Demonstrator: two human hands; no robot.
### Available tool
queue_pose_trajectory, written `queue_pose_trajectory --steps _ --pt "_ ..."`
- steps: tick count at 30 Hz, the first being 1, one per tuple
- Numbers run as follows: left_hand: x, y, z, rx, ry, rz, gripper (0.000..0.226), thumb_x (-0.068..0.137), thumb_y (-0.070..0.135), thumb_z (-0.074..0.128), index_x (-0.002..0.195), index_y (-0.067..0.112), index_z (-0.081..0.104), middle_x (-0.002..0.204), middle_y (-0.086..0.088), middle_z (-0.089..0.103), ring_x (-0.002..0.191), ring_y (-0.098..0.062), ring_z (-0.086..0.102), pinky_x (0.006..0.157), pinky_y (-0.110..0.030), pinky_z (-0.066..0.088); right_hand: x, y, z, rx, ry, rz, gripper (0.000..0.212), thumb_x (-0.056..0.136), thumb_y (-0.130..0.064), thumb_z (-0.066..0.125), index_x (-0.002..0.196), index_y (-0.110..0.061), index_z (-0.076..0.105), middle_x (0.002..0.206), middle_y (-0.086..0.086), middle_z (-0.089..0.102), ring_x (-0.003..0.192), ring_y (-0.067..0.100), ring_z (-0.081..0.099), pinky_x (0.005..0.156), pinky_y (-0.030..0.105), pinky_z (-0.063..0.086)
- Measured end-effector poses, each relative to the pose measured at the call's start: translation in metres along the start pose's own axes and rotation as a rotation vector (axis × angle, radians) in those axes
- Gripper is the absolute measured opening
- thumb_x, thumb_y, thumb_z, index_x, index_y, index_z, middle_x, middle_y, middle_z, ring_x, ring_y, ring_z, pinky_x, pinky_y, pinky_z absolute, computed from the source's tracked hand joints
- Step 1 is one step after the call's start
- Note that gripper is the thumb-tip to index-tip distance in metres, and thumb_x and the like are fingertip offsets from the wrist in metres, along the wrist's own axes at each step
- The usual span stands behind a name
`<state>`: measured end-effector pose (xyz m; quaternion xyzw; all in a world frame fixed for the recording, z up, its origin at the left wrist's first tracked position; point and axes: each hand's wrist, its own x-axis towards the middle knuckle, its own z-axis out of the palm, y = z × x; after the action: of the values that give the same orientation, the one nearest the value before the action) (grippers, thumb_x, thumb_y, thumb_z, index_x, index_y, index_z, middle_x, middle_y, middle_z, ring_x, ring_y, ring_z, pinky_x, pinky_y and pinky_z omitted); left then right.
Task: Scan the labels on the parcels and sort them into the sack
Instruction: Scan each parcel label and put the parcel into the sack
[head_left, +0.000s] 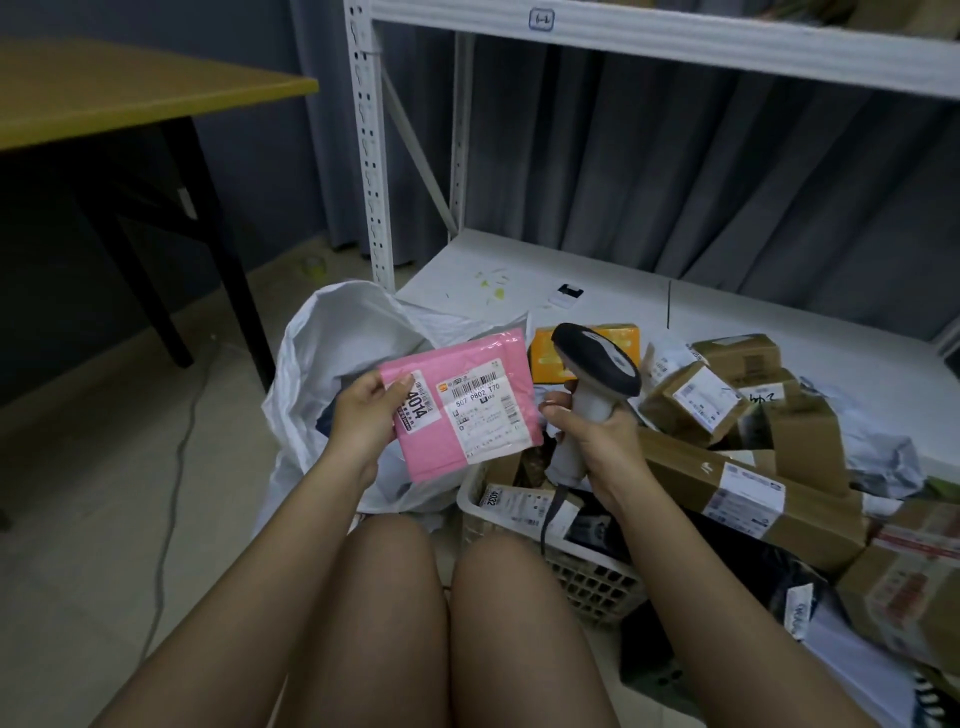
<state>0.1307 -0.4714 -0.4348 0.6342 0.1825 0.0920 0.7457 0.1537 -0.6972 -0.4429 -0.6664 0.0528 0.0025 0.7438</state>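
The left hand (363, 410) pinches the pink parcel (462, 400) by its left edge, label up, while the right hand (597, 436) grips the scanner (597, 364) just beside it, both held above the open white sack (322, 353) and the basket (571, 566) of parcels.

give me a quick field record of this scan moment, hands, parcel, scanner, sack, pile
left hand: left hand grips pink parcel by its left edge
label: faces up
right hand: right hand grips scanner by its handle
scanner head: beside the parcel's right edge
sack: white sack, mouth open, behind the parcel
pile: cardboard boxes right of a white basket
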Motion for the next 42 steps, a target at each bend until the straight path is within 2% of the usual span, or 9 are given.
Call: queue_pose_trajectory --steps 6,10,12,15,18,21,23,28,42 --pt "-0.001 -0.002 0.0 -0.006 -0.033 -0.052 0.02 0.096 0.016 0.056 0.114 0.01 0.061 0.083 0.002 0.069 0.069 -0.009 0.065 0.067 -0.027 0.053 0.004 0.003 0.002 -0.086 0.071 0.008 0.031 0.075 0.001 0.08 0.095 -0.012 0.06 0.087 0.003 0.069 0.084 0.02 0.067 0.077 0.037 0.057" --pt "-0.001 -0.005 0.003 0.006 -0.03 -0.039 0.017 0.097 0.018 0.055 0.112 0.013 0.06 0.087 0.002 0.069 0.072 -0.009 0.065 0.065 -0.027 0.055 0.002 0.004 0.005 -0.056 0.054 0.058 0.028 0.078 0.002 0.076 0.099 -0.005 0.06 0.084 0.005 0.071 0.073 0.017 0.069 0.058 0.026 0.057" --pt "-0.002 -0.007 0.003 0.12 -0.133 -0.009 0.018 0.095 0.019 0.057 0.113 0.019 0.059 0.095 0.004 0.069 0.081 -0.008 0.065 0.065 -0.026 0.055 0.004 0.005 0.006 -0.076 0.094 0.061 0.03 0.078 0.001 0.077 0.102 -0.006 0.059 0.085 0.005 0.069 0.072 0.014 0.068 0.058 0.025 0.055" --pt "-0.002 -0.021 0.0 0.315 -0.283 -0.013 0.033 0.089 0.006 0.064 0.117 0.022 0.055 0.106 0.005 0.066 0.102 -0.014 0.063 0.085 -0.041 0.056 0.007 0.004 0.007 -0.095 0.128 0.077 0.029 0.079 -0.002 0.077 0.099 -0.009 0.058 0.089 0.004 0.067 0.078 0.016 0.066 0.064 0.028 0.054" --pt "0.007 -0.031 -0.004 0.321 -0.13 -0.021 0.039 0.087 0.0 0.064 0.12 0.016 0.052 0.115 -0.003 0.063 0.111 -0.023 0.059 0.093 -0.052 0.051 0.008 0.001 0.004 -0.079 0.119 0.027 0.025 0.08 -0.004 0.076 0.092 -0.016 0.058 0.087 -0.002 0.066 0.077 0.011 0.063 0.063 0.022 0.051" --pt "0.019 -0.033 -0.005 0.282 -0.045 0.007 0.036 0.086 -0.002 0.064 0.114 0.017 0.054 0.118 -0.007 0.063 0.11 -0.025 0.06 0.091 -0.054 0.052 0.006 -0.001 -0.002 -0.092 0.133 0.008 0.03 0.082 -0.013 0.078 0.104 -0.014 0.059 0.091 -0.004 0.066 0.083 0.01 0.064 0.071 0.025 0.052" --pt "0.026 -0.037 -0.005 0.259 -0.027 0.006 0.034 0.085 -0.003 0.065 0.11 0.017 0.056 0.117 -0.009 0.065 0.108 -0.026 0.061 0.09 -0.056 0.052 0.003 -0.001 -0.007 -0.149 0.084 0.024 0.023 0.081 -0.016 0.078 0.098 -0.015 0.062 0.089 0.003 0.069 0.082 0.019 0.068 0.073 0.032 0.056" --pt "0.038 -0.04 0.005 0.243 0.013 -0.005 0.028 0.085 -0.005 0.064 0.102 0.016 0.056 0.119 -0.011 0.065 0.109 -0.028 0.062 0.09 -0.056 0.051 -0.014 0.0 -0.012 -0.343 -0.133 0.009 0.012 0.085 -0.007 0.073 0.082 -0.006 0.062 0.065 0.008 0.061 0.047 0.004 0.055 0.046 0.016 0.044" --pt "0.048 -0.042 0.02 0.26 0.032 0.005 0.033 0.086 -0.003 0.064 0.115 0.009 0.057 0.121 -0.011 0.063 0.11 -0.026 0.061 0.092 -0.054 0.051 -0.017 0.014 -0.023 -0.407 -0.092 0.006 0.021 0.08 -0.006 0.074 0.066 -0.01 0.06 0.056 0.004 0.059 0.053 0.015 0.055 0.053 0.031 0.047"
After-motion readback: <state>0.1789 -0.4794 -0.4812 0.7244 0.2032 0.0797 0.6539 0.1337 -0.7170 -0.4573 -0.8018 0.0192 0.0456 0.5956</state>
